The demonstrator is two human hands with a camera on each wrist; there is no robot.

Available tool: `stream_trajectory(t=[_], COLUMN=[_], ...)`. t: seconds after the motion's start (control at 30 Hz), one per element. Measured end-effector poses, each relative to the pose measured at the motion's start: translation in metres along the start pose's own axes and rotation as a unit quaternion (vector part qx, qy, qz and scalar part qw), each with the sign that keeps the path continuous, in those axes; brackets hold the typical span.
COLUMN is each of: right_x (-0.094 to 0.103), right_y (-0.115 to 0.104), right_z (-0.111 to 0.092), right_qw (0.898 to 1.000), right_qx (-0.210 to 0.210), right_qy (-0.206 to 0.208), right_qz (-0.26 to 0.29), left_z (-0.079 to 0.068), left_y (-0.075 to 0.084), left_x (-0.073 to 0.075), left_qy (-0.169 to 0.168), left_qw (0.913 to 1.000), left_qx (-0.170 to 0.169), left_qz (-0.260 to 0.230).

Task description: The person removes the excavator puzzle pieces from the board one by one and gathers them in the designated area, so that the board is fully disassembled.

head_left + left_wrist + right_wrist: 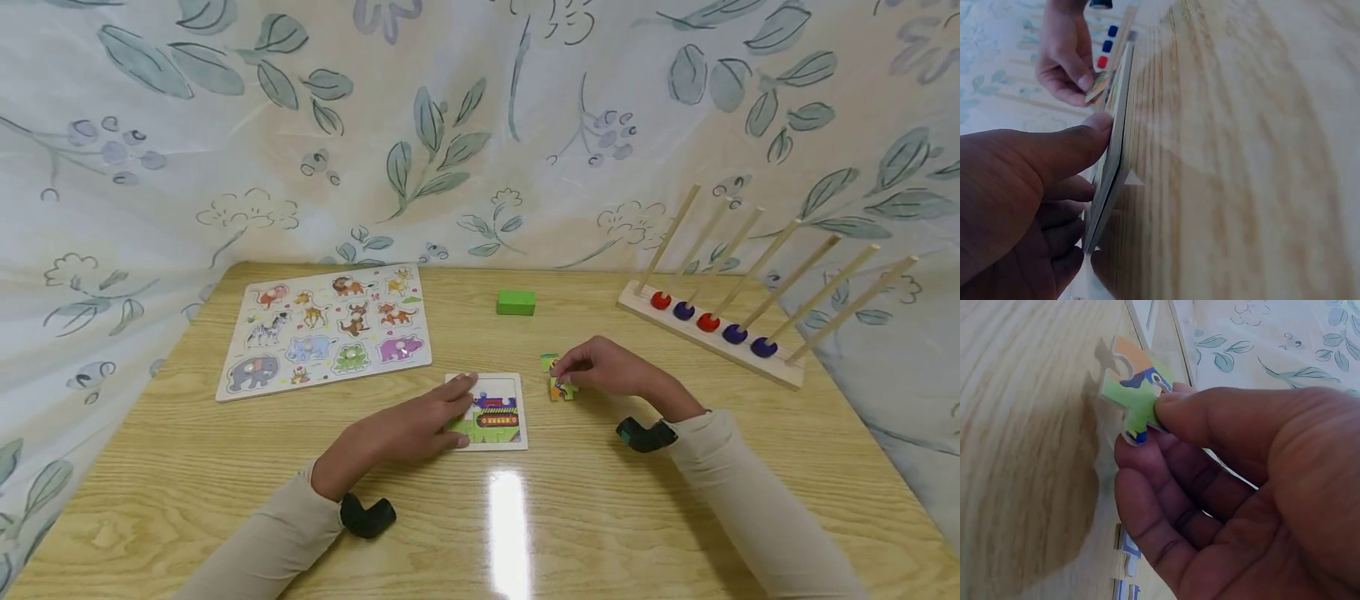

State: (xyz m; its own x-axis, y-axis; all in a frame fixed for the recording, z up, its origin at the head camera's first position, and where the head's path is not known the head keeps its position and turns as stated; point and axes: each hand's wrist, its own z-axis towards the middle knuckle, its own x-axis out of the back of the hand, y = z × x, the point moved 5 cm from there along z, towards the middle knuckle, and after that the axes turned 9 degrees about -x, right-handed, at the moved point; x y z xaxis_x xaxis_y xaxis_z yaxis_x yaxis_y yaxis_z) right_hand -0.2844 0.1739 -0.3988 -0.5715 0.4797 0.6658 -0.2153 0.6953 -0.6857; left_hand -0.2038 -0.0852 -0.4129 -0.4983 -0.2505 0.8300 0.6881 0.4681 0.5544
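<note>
My right hand (pixel 603 367) pinches a green and orange jigsaw piece (pixel 1134 394) between thumb and fingers, just above the table. Another puzzle piece (pixel 549 361) lies beyond it, partly overlapped in the head view. My left hand (pixel 420 421) rests with its fingers extended over the left side of a small white-framed jigsaw puzzle (pixel 522 417). Its thumb touches the frame's near edge in the left wrist view. A tracked vehicle picture shows on the fitted pieces (pixel 497 418), and part of the puzzle is hidden under the fingers.
A wooden animal peg puzzle (pixel 330 333) lies at the back left. Behind the small puzzle sits a green block (pixel 516 302). At the back right stands a wooden rack (pixel 712 333) with upright dowels and several red and blue beads. Patterned fabric (pixel 480 167) hangs behind the table.
</note>
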Motion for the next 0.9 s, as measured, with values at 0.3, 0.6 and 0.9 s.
stream_trajectory(t=[0.3,0.6,0.9], right_x=[-0.0018,0.0016,-0.0001], right_y=[-0.0004,0.0024,-0.0001], right_z=[0.0011,-0.0042,-0.0021], right_qw=[1.0,0.999,0.999], right_qx=[0.002,0.01,0.015], right_qy=[-0.016,0.025,0.028], right_qz=[0.008,-0.019,-0.006], left_z=[-0.0006,-0.0011,-0.0013], left_y=[-0.0035,-0.0021,-0.0022], left_x=[-0.0015,-0.0002,0.001], left_qy=[0.004,0.002,0.004], left_qw=[0.9999,1.0,1.0], left_qx=[0.008,0.006,0.003], left_qz=[-0.006,-0.005,-0.002])
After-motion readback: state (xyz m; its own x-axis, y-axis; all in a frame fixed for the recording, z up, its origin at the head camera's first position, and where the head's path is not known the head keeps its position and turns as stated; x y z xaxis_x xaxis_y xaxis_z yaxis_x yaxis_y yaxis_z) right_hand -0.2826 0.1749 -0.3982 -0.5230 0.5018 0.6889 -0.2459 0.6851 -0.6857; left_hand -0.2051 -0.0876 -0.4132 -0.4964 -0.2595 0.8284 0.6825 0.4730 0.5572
